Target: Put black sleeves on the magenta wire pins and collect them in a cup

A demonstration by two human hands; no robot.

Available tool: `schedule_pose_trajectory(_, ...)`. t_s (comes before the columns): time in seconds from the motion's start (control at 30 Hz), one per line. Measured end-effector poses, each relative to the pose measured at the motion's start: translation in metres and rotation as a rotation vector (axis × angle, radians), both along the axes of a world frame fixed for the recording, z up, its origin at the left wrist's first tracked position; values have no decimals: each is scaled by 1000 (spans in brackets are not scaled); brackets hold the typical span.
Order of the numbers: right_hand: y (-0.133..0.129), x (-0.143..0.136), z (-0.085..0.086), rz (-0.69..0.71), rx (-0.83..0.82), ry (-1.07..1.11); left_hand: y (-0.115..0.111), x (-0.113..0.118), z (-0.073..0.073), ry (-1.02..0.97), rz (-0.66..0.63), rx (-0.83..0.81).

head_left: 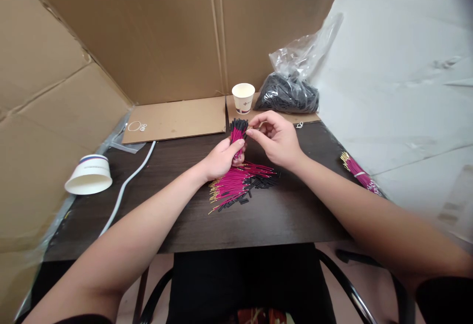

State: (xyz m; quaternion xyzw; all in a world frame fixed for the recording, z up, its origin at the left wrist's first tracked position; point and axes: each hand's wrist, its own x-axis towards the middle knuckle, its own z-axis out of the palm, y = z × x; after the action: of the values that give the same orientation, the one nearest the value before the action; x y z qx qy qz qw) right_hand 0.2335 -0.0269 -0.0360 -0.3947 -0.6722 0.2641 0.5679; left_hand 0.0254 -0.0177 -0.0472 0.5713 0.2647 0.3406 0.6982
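Observation:
My left hand [220, 159] is wrapped round a bundle of magenta wires [236, 137] whose upper ends carry black sleeves. Thumb and forefinger of my right hand [277, 137] are pinched together at the right side of the bundle's black tips; whatever lies between them is too small to make out. Below the hands, loose magenta wires [231, 183] with gold-coloured ends are spread on the dark table [288, 220]. Short black tubes [262, 181] lie in a small heap at their right, with several more scattered in front.
Behind my hands stand a paper cup [243, 100] and a clear bag of black pieces [288, 92]. A tipped paper cup [90, 174] and a white cable [127, 181] are at left. A tied wire bundle [358, 172] lies at the right edge. Cardboard [177, 119] lines the back.

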Motion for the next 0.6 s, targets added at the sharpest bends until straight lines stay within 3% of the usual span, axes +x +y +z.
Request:
schedule_pose_trajectory(0.3, -2, -4, 0, 138, -219, 97, -1, 1, 1, -27, 25, -65)
schedule_pose_trajectory(0.6, 1, -3, 3, 177, -251, 180, -3, 2, 3, -97, 17, -191)
